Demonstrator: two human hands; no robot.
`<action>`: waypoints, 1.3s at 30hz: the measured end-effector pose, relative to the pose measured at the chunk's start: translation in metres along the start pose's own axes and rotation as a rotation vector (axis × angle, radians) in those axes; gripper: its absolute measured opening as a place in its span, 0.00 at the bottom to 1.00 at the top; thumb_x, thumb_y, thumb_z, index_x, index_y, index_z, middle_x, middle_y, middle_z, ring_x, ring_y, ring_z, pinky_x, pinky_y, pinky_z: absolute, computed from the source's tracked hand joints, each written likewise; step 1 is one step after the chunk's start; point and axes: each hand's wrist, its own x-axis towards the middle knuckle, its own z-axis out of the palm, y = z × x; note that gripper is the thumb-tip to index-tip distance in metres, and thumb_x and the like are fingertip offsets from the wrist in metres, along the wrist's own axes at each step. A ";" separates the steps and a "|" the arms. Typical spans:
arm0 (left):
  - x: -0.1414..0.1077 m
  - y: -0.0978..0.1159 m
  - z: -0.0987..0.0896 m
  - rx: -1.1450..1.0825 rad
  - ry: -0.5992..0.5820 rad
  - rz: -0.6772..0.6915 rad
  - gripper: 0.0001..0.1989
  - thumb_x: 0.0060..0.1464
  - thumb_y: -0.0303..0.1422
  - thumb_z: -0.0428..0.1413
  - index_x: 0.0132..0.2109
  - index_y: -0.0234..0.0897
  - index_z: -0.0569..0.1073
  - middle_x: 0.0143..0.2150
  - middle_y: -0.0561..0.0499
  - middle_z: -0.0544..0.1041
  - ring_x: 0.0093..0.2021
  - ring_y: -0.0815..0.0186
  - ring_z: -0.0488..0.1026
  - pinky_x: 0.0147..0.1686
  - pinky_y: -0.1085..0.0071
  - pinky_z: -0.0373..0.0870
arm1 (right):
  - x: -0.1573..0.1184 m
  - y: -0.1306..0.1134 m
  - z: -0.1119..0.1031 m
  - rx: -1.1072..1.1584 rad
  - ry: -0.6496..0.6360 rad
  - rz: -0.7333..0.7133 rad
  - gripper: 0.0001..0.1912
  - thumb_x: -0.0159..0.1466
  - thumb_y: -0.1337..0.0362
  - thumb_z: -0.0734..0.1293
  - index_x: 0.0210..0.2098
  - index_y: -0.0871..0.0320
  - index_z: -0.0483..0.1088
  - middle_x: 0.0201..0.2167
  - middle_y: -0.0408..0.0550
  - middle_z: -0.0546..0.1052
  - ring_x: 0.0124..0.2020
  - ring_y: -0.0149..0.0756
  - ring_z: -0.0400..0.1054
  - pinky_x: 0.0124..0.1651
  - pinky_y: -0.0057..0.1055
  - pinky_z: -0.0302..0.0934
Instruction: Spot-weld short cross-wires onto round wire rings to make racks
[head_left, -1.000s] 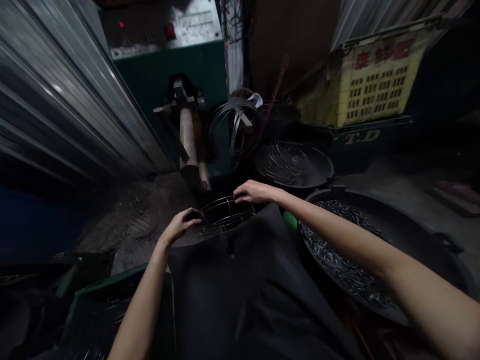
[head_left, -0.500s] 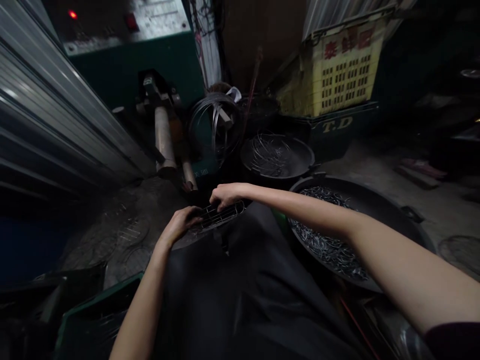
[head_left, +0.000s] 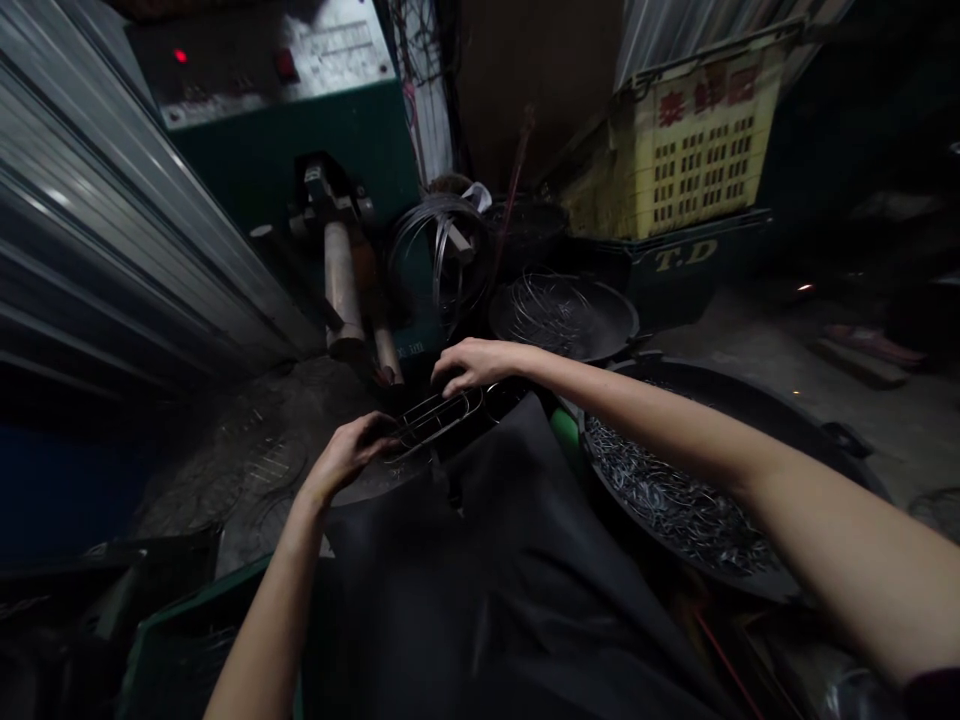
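Observation:
My left hand has its fingers closed around the left end of a wire frame, an oblong of thin metal rods with rounded ends. The frame lies tilted above my lap, in front of the dark apron. Over its far right part is my right hand, its fingers bent and drawn together. Whatever may be between those fingertips is too small and dark to make out. A machine arm with a pale cylinder stands just beyond the hands.
To the right, a wide black pan holds many short bent wire pieces. A second pan with thin wires sits behind it. Further back are a wire coil and a yellow crate. A green bin stands at lower left.
My right hand has lifted slightly off the wire frame, with its fingers less deep over it. My left hand keeps its hold. The whole view has shifted a little.

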 end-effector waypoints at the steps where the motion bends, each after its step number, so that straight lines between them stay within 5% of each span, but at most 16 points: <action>1: -0.001 0.000 -0.001 -0.007 -0.006 -0.004 0.17 0.51 0.43 0.53 0.44 0.37 0.70 0.42 0.48 0.76 0.42 0.61 0.72 0.43 0.68 0.68 | 0.002 -0.001 -0.001 -0.020 -0.058 -0.001 0.19 0.58 0.58 0.67 0.48 0.59 0.71 0.44 0.50 0.75 0.44 0.35 0.68 0.44 0.25 0.56; 10: -0.008 -0.003 -0.006 -0.027 -0.005 -0.015 0.17 0.51 0.43 0.54 0.44 0.37 0.71 0.42 0.48 0.76 0.42 0.61 0.72 0.43 0.68 0.68 | 0.022 -0.022 -0.002 -0.106 -0.247 -0.019 0.15 0.55 0.60 0.69 0.43 0.54 0.74 0.33 0.42 0.78 0.32 0.29 0.68 0.34 0.24 0.52; 18: -0.007 0.006 -0.013 -0.035 0.007 -0.024 0.16 0.49 0.42 0.55 0.42 0.37 0.71 0.40 0.49 0.76 0.40 0.62 0.72 0.41 0.69 0.68 | 0.027 -0.011 -0.005 0.000 -0.284 -0.032 0.18 0.58 0.56 0.66 0.46 0.56 0.73 0.39 0.44 0.77 0.36 0.30 0.68 0.35 0.23 0.54; 29: -0.001 0.012 -0.015 -0.017 0.050 -0.016 0.16 0.48 0.42 0.56 0.42 0.37 0.70 0.38 0.51 0.75 0.38 0.64 0.71 0.37 0.72 0.67 | 0.021 -0.009 -0.007 -0.008 -0.211 -0.005 0.15 0.57 0.57 0.67 0.42 0.54 0.74 0.36 0.43 0.77 0.36 0.32 0.69 0.37 0.24 0.56; 39: 0.019 -0.001 -0.029 -0.011 0.158 -0.057 0.20 0.43 0.42 0.59 0.39 0.37 0.60 0.32 0.56 0.68 0.32 0.69 0.65 0.32 0.74 0.63 | 0.043 0.004 -0.001 -0.114 -0.078 0.017 0.15 0.58 0.56 0.66 0.42 0.54 0.73 0.38 0.47 0.77 0.40 0.37 0.67 0.40 0.27 0.56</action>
